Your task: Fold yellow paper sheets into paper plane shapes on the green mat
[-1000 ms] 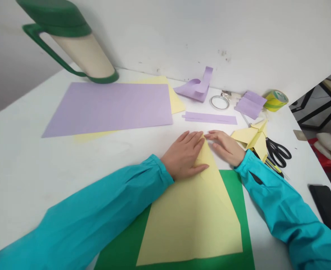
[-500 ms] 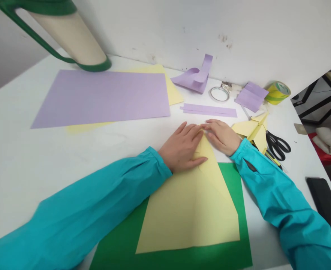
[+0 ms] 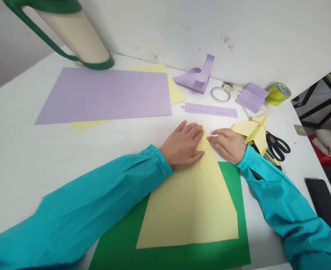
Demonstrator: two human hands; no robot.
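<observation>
A sheet of yellow paper [image 3: 187,210], its upper part folded to a narrow point, lies on a green sheet [image 3: 117,243]. My left hand [image 3: 183,146] rests flat over the upper left of the yellow paper, fingers together and thumb apart, covering part of the fold. At the paper's right slanted edge is my right hand [image 3: 227,144], fingers stretched out and slightly bent. Its fingertips touch or nearly touch that edge; the paper is not visibly pinched.
A purple sheet [image 3: 106,93] lies over yellow paper at the back left, near a green-and-cream jug [image 3: 81,37]. Toward the right are purple scraps [image 3: 196,77], a tape ring [image 3: 220,94], a tape roll [image 3: 277,93], a folded yellow paper plane [image 3: 255,129], scissors [image 3: 279,146] and a black phone-like slab [image 3: 324,206].
My right hand has slid down and slightly right, from the paper's tip along its right edge. My left hand stays nearly in place on the paper. The view has shifted slightly.
</observation>
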